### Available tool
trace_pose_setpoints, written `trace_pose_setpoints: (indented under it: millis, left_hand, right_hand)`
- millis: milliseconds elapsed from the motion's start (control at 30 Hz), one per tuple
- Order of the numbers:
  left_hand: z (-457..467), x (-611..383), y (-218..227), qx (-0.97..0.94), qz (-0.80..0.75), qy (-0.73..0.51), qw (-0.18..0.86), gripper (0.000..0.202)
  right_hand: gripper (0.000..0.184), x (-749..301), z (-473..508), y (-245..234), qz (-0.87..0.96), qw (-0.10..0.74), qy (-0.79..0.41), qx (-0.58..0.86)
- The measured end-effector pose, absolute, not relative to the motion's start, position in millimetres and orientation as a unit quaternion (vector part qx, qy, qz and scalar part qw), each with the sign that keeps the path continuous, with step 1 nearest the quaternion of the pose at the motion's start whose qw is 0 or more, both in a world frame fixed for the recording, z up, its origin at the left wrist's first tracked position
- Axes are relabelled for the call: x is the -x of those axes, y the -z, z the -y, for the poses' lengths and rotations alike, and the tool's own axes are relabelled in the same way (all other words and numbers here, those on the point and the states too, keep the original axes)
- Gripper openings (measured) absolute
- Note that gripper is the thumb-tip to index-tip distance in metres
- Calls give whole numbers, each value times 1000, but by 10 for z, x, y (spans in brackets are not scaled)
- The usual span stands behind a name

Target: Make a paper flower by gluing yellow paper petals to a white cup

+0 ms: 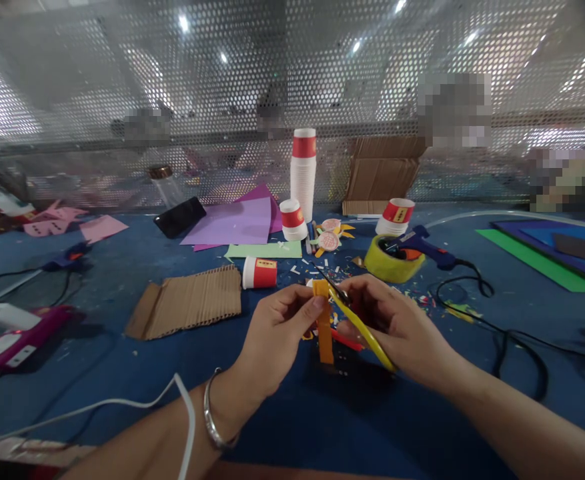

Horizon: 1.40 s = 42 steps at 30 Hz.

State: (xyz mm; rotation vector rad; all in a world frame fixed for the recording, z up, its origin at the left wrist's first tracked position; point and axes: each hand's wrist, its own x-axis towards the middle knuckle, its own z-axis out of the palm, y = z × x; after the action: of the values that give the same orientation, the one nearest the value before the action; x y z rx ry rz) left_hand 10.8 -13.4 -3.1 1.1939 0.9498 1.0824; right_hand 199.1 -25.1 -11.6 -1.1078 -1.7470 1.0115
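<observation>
Between finger and thumb, my left hand (278, 337) pinches a narrow strip of orange paper (325, 340) that hangs upright. My right hand (397, 327) grips scissors (367, 337) with a yellow handle; a red handle part shows lower down beside the strip. The scissor blades point up and to the left, close by the strip's upper end; whether they touch it I cannot tell. Small paper scraps (297, 269) lie scattered on the blue table beyond my hands. A paper cup (260, 273) with a red band rests on its side just past my left hand.
Corrugated cardboard (192, 301) lies left, a yellow tape roll (393, 261) and a blue glue gun (425, 248) right, with a trailing black cable. Behind stand stacked cups (303, 177). Purple paper (235, 223) and a phone (180, 217) sit back left. A white cable crosses my left forearm.
</observation>
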Motion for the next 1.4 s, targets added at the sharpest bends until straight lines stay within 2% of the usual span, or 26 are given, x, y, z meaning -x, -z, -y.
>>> trace_pose_setpoints:
  millis: [67,133,267,467,833,1200,1400]
  left_hand:
    - [136,-104,31,-518,-419,-471,578,24]
    - [137,-100,27,-527,-424,-474,564,22]
    - [139,-92,14,-549,-426,-464,549,19]
    - [144,-75,18,-586,-416,-460,521,19]
    - [175,-75,-15,-616,-399,-442,515,16]
    - [200,-114,27,-571,-374,-434,588,17]
    - [199,-124,42,-538,-372,-425,626,20]
  right_hand:
    - [49,-2001,253,146,702,410,-397,426]
    - [53,-2006,247,151,708,414,-385,424]
    - [34,-1990,237,68,738,387,-292,469]
    - [26,-1956,257,-35,782,354,-211,467]
    - [17,-1980,249,-16,794,346,-211,454]
    - [30,-1989,294,-3,801,351,-199,443]
    - [35,-2007,304,30,801,342,-230,435]
